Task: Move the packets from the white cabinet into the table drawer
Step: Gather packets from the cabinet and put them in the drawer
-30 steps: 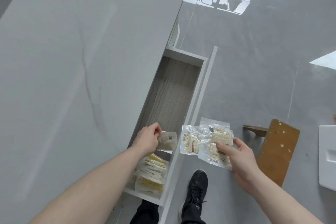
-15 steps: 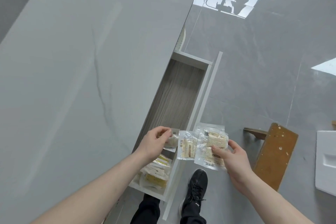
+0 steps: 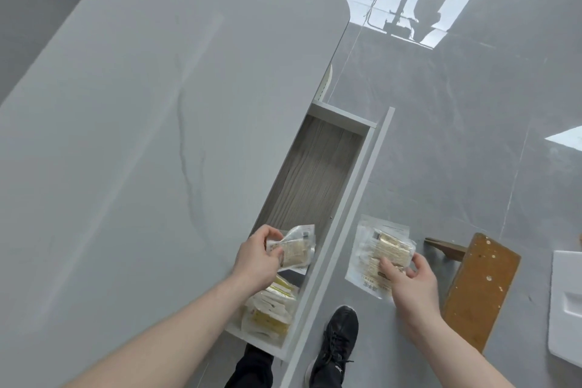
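Note:
The table drawer [image 3: 352, 195] stands pulled out from under the grey tabletop, its wood-grain bottom bare at the far end. Several clear packets [image 3: 271, 309] with pale and yellow contents lie piled at its near end. My left hand [image 3: 256, 257] pinches one clear packet [image 3: 297, 246] above the drawer's near part. My right hand [image 3: 407, 280] grips a small stack of clear packets [image 3: 378, 249] over the floor, to the right of the drawer front. The white cabinet is out of view.
The grey marble tabletop [image 3: 141, 135] fills the left. A brown wooden stool [image 3: 478, 287] stands on the floor just right of my right hand. A white moulded piece [image 3: 567, 305] lies at the right edge. My black shoe [image 3: 338, 343] is below the drawer front.
My left hand took a packet from the fan held by my right hand and carried it left over the drawer. The right hand drew right with the remaining packets.

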### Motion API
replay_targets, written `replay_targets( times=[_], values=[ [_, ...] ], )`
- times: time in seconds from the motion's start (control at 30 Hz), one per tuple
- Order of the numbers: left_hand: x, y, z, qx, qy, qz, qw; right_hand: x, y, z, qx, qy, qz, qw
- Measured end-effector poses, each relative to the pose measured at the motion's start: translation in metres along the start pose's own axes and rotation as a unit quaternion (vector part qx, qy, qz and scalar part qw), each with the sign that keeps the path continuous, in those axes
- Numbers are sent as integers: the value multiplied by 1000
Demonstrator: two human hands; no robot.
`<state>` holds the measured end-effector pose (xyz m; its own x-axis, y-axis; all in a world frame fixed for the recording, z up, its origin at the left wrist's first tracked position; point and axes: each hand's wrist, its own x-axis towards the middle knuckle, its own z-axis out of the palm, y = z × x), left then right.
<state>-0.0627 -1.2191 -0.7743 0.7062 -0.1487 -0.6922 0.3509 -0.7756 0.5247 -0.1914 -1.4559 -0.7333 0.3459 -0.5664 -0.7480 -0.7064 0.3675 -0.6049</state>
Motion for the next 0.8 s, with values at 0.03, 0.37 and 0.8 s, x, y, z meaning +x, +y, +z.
replay_targets(
  times=[0.03,0.37,0.8],
  values=[
    [6,-4,5,32,8,-9,999,4,3,-3,-7,-3,-1,1000],
    [55,-26,55,178,-8,-30,983,12,16,-5,-60,-119,3,991],
    [-15,9,4,-272,-177,-47,945,6,-22,50,-253,-231,-56,938]
  ],
)
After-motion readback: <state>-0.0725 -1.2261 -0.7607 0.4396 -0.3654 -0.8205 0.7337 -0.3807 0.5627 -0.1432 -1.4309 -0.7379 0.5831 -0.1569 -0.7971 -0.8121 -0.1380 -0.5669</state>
